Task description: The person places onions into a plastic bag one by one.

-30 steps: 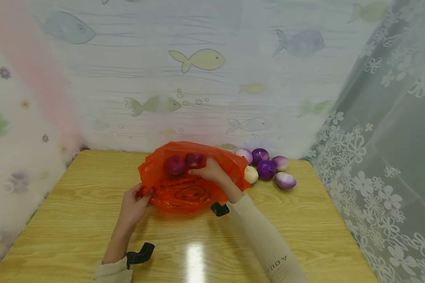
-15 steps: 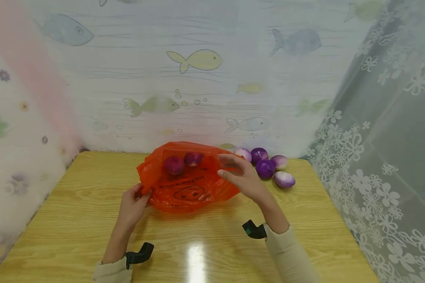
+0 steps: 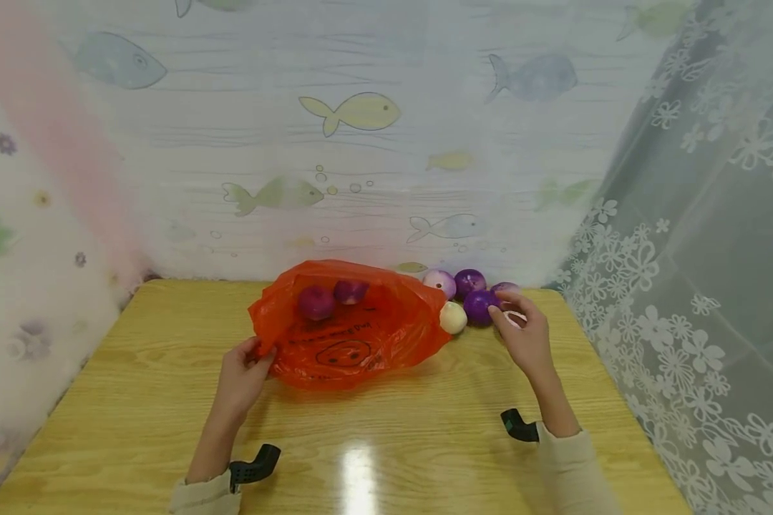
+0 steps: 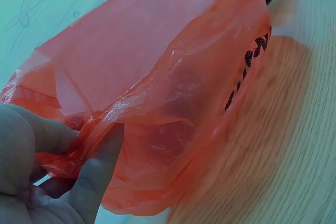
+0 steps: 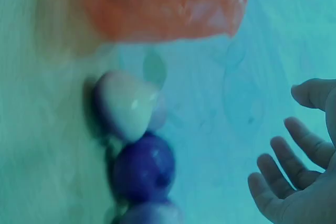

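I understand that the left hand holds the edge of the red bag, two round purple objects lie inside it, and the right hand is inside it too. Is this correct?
Not quite: the head view shows the right hand outside the red bag, by the round objects to its right. The rest is correct.

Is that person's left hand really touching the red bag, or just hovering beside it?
Touching. The left wrist view shows it plainly: the left hand pinches the edge of the red bag, the thin plastic bunched in its grip.
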`<state>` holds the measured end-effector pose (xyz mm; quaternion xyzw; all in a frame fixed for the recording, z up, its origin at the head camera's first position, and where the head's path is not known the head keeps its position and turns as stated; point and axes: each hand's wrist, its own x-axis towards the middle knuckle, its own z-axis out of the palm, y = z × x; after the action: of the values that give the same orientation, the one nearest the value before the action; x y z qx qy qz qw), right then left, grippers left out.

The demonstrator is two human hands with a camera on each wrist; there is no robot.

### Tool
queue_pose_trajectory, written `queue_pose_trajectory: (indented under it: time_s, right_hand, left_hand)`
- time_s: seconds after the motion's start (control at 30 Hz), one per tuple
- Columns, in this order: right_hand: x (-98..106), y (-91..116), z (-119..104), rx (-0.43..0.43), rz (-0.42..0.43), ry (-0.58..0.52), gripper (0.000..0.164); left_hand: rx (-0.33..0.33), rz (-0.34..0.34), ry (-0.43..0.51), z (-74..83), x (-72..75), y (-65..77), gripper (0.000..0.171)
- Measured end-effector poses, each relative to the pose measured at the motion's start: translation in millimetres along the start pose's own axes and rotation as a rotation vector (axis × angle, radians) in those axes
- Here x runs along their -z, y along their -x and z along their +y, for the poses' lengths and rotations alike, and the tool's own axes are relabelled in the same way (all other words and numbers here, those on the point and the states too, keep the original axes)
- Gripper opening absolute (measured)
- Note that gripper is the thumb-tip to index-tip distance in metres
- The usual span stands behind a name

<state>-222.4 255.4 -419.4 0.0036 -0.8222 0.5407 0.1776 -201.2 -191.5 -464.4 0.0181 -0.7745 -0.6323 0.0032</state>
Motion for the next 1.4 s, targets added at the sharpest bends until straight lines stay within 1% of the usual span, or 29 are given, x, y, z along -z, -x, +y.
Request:
queue_pose_trajectory:
  time_s: [0.13, 0.27, 0.33, 0.47, 0.57, 0.7, 0.8, 0.9, 0.97, 1.03, 1.27, 1.4]
  right_hand:
    - [11, -6, 30, -0.049, 0.090, 0.068, 0.043]
    - [18, -12, 60, -0.120, 0.145, 0.121, 0.058]
    - [21, -14, 71, -0.170, 0.144, 0.143, 0.069]
    - [22, -17, 86, -0.282, 0.093, 0.164, 0.086]
    - [22, -19, 92, -0.334, 0.065, 0.169, 0.092]
    - [21, -22, 99, -0.362, 0.081, 0.165, 0.093]
    - [23, -24, 104, -0.404, 0.083, 0.146, 0.096]
    - [24, -24, 107, -0.453, 0.064, 0.130, 0.103]
    - [25, -25, 107, -0.470, 0.050, 0.126, 0.105]
    - [26, -26, 106, -0.472, 0.041, 0.137, 0.103]
    - [26, -27, 104, -0.459, 0.016, 0.173, 0.086]
    - [27, -27, 104, -0.451, -0.006, 0.200, 0.087]
  left_hand:
    - [0.002, -0.001, 0.008, 0.1, -0.2, 0.0, 0.037]
    - [0.007, -0.005, 0.012, 0.2, -0.2, 0.9, 0.037]
    - [0.008, -0.006, 0.016, 0.4, 0.0, 1.3, 0.037]
    - [0.005, -0.005, 0.021, 1.2, 0.3, 1.2, 0.037]
    - [0.002, -0.001, 0.022, 1.8, 0.2, 0.3, 0.037]
    - [-0.001, 0.000, 0.021, 1.3, 0.0, -0.8, 0.037]
    - [0.005, -0.004, 0.020, 0.6, -0.2, -0.5, 0.037]
    - [0.008, -0.007, 0.019, 0.1, -0.8, 0.4, 0.037]
    - [0.002, -0.002, 0.017, -0.4, -1.3, 0.6, 0.037]
    - [-0.004, 0.000, 0.016, -0.8, -1.5, 0.6, 0.037]
    - [-0.011, 0.007, 0.014, -2.2, -1.1, 0.7, 0.037]
    - [-0.010, 0.008, 0.012, -2.2, -1.3, 0.4, 0.037]
